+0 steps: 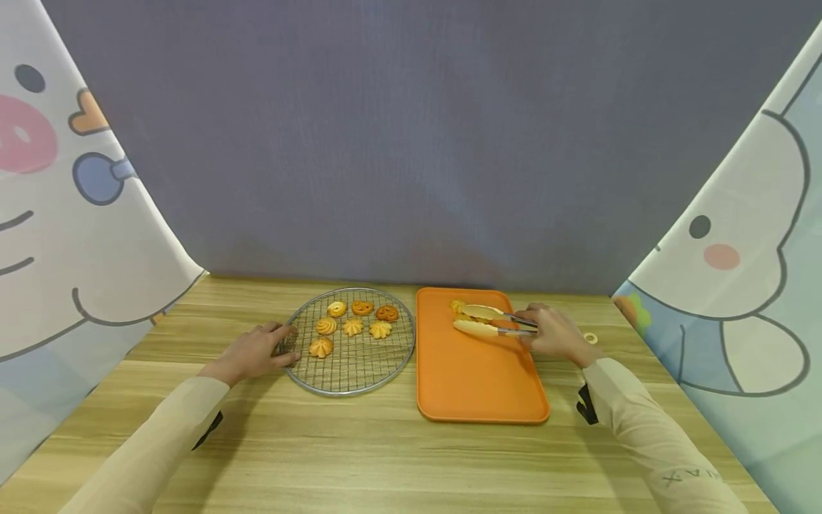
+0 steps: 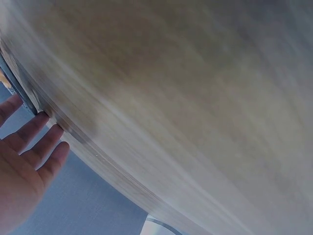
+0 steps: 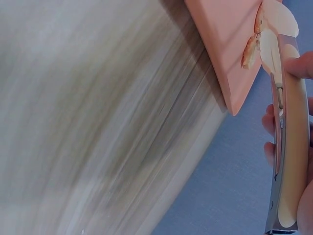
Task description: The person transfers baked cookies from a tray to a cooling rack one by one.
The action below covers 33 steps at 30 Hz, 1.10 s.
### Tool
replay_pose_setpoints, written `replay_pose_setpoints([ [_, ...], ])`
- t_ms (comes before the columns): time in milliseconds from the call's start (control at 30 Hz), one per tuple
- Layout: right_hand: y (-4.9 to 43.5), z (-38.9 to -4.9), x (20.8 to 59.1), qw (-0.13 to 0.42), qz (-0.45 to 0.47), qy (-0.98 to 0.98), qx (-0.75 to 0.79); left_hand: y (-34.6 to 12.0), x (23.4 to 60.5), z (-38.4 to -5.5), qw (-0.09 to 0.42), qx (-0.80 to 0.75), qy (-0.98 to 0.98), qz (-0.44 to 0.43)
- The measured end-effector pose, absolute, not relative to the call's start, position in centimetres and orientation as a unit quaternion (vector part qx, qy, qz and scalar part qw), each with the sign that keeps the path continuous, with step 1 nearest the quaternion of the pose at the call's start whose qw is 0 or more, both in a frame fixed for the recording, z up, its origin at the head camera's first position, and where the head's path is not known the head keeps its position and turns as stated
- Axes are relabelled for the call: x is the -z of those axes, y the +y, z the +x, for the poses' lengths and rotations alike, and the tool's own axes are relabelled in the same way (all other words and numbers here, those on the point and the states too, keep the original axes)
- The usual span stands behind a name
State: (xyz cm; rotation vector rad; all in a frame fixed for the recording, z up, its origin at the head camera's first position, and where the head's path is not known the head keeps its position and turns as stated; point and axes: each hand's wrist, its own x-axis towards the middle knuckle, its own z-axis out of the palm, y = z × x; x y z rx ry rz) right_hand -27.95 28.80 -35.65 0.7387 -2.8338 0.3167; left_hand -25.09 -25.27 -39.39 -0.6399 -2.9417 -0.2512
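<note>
My right hand grips metal tongs with cream-coloured tips, low over the far half of an orange tray. The tongs' tips straddle a golden cookie on the tray and partly hide it. Beside it, at the far edge, lies another cookie. My left hand rests at the left edge of a round wire cooling rack, thumb and fingers spread at the rim. In the left wrist view its fingers are fairly straight, fingertips right at the rim.
Several cookies, including a pretzel-shaped one and a flower-shaped one, sit on the rack's far and left parts. A small pale ring lies on the wooden table right of the tray. A grey-blue panel stands behind.
</note>
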Motion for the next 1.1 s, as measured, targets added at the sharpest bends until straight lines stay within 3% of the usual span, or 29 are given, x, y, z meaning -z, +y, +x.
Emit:
replay_pose_setpoints([
  [1100,28.64,-27.89,35.39,0.088,0.253,-0.958,-0.104,-25.38,39.57,-25.21,0.063,0.083,-0.971,-0.214],
])
